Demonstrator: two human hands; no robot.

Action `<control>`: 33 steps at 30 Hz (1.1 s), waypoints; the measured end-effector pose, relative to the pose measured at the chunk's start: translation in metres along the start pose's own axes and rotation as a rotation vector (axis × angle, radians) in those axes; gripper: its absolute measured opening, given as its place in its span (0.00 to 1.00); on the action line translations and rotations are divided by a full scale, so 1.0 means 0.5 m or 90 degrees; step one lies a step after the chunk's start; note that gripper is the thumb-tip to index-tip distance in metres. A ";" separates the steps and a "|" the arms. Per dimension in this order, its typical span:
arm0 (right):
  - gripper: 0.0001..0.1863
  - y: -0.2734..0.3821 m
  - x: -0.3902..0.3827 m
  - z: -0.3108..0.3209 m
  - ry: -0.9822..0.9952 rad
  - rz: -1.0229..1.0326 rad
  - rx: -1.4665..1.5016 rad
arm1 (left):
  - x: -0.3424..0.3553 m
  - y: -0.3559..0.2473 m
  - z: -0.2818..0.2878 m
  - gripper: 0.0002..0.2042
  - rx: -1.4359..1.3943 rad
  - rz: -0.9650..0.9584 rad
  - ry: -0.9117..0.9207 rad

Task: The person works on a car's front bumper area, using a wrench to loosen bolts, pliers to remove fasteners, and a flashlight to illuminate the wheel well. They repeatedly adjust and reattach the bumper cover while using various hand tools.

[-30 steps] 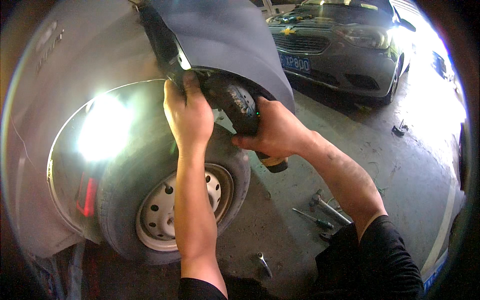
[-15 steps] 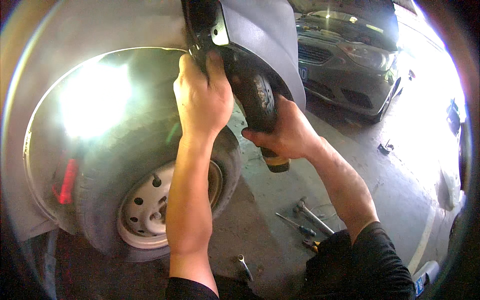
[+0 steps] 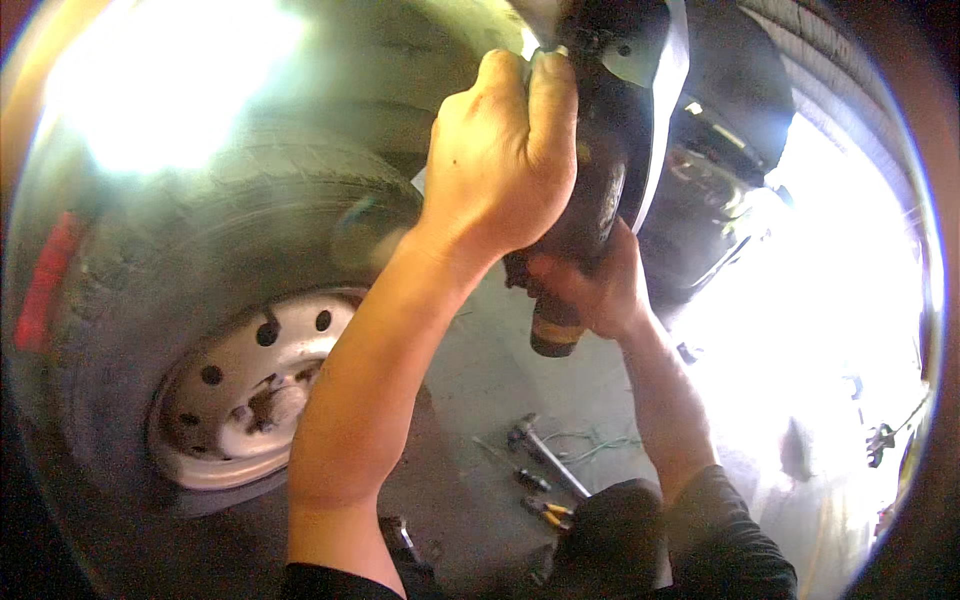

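My right hand (image 3: 608,288) grips a black cordless power tool (image 3: 556,338) with a yellow band near its lower end. The tool points up along the inner side of the car's fender edge (image 3: 672,110); its working end is hidden. Above and to the left, my left hand (image 3: 500,165) is closed, thumb and fingers pinched at the dark upper part beside the fender. Whatever lies between those fingers is hidden. A dark bracket with a hole (image 3: 625,50) sits just right of the left fingertips.
Left of my left arm stands a tyre on a pale steel wheel (image 3: 225,425). A glaring work light (image 3: 170,85) and a red bar (image 3: 45,280) are beyond it. A hammer (image 3: 550,457), a screwdriver (image 3: 534,480) and yellow-handled pliers (image 3: 548,512) lie on the floor. Another car (image 3: 715,190) stands behind.
My view has shifted closer to the wheel arch, so the fender and both hands appear farther right. Both hands keep their closed grips, and the power tool stays in my right hand.
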State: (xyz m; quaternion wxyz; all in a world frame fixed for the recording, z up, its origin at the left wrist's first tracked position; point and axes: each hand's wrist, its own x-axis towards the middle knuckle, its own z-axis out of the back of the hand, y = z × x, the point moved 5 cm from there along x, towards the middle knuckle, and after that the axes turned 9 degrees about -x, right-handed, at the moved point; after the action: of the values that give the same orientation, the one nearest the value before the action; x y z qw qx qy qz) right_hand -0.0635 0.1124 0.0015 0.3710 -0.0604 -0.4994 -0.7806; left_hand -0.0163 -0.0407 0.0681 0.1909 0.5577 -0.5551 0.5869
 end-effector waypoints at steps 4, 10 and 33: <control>0.26 0.005 -0.001 0.005 -0.048 -0.036 -0.057 | -0.008 0.013 -0.012 0.08 -0.129 -0.045 -0.102; 0.19 0.027 -0.004 0.005 -0.007 0.013 -0.055 | -0.002 0.053 -0.020 0.06 -0.214 -0.090 -0.095; 0.25 -0.003 -0.008 0.052 0.035 0.062 -0.209 | 0.009 0.068 -0.011 0.09 -0.227 -0.035 -0.081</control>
State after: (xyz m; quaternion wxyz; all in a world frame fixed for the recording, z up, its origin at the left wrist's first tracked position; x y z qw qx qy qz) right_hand -0.0687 0.1364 0.0111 0.4069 -0.1226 -0.3512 -0.8343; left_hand -0.0489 -0.0482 0.0583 0.2672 0.5661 -0.6459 0.4369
